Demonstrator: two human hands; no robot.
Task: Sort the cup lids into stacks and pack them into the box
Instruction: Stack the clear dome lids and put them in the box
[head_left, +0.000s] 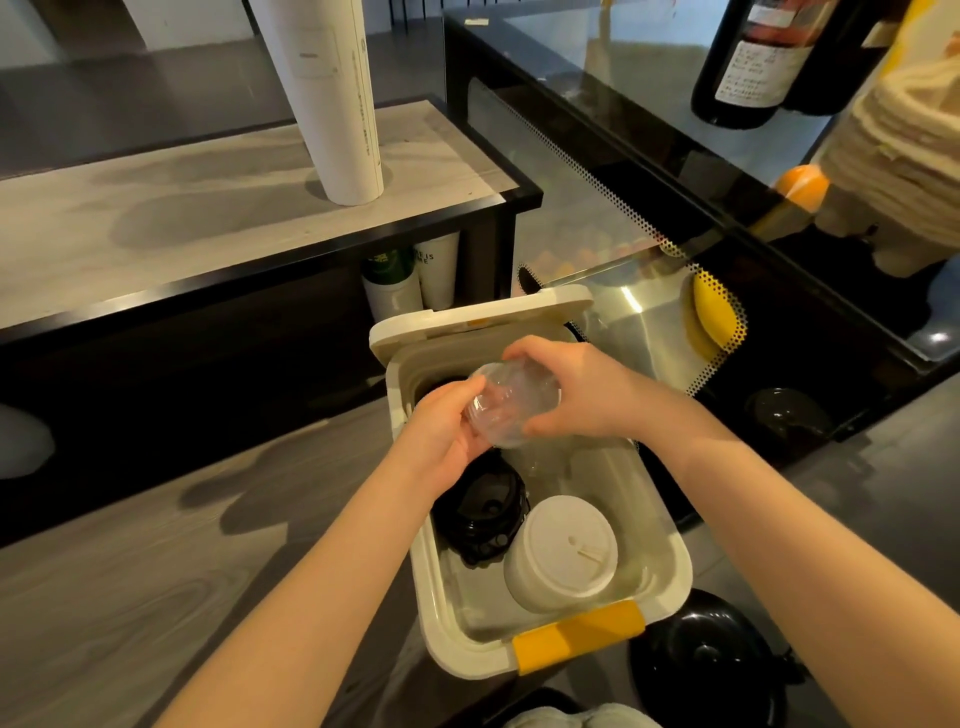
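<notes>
A cream storage box (670, 561) with a yellow latch (576, 642) stands open on the floor, its lid (478, 319) tipped up at the far side. Over the box's far half I hold a stack of clear dome lids (511, 402). My left hand (441, 436) grips it from the left and my right hand (576, 389) from the right. Inside the box, a stack of black lids (480, 514) lies at the left and a stack of white lids (563, 551) stands nearer the front. More clear lids seem to lie under my hands, partly hidden.
A black lid (701, 654) lies on the floor right of the box, another black lid (784, 415) further back. A glass display case (649, 218) rises at the right. A low table (208, 218) with a white tube (332, 104) stands left, cups (415, 280) beneath it.
</notes>
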